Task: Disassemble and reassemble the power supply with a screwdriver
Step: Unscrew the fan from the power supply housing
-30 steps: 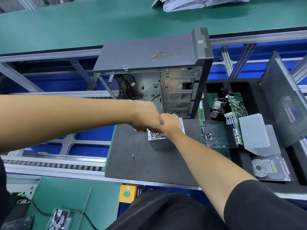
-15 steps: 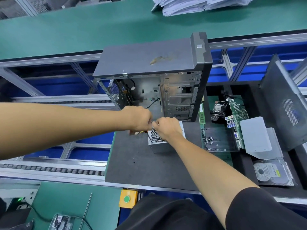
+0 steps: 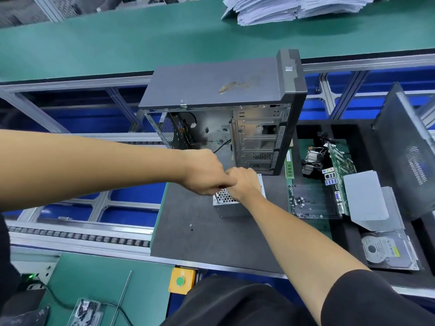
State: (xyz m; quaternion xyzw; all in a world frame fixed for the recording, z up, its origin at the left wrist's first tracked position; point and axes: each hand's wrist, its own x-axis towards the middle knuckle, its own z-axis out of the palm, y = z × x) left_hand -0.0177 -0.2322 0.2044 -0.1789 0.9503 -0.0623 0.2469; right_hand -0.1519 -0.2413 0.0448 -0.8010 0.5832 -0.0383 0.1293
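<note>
Open computer case [image 3: 235, 109] behind power supply [image 3: 231, 208]; screws [image 3: 191, 227] nearby.

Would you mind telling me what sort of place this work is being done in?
Most likely an electronics assembly or repair line: long green conveyor belts on aluminium frames, an opened computer case on a dark mat, and a foam tray holding a motherboard and hard drive.

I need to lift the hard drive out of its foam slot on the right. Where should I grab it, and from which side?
The hard drive lies flat, label up, in the black foam tray, so its broad faces can't be pinched. Probably best to come straight down from above and pinch its two long side edges. Its near-right corner looks most exposed. Both hands are busy at the power supply.
</note>
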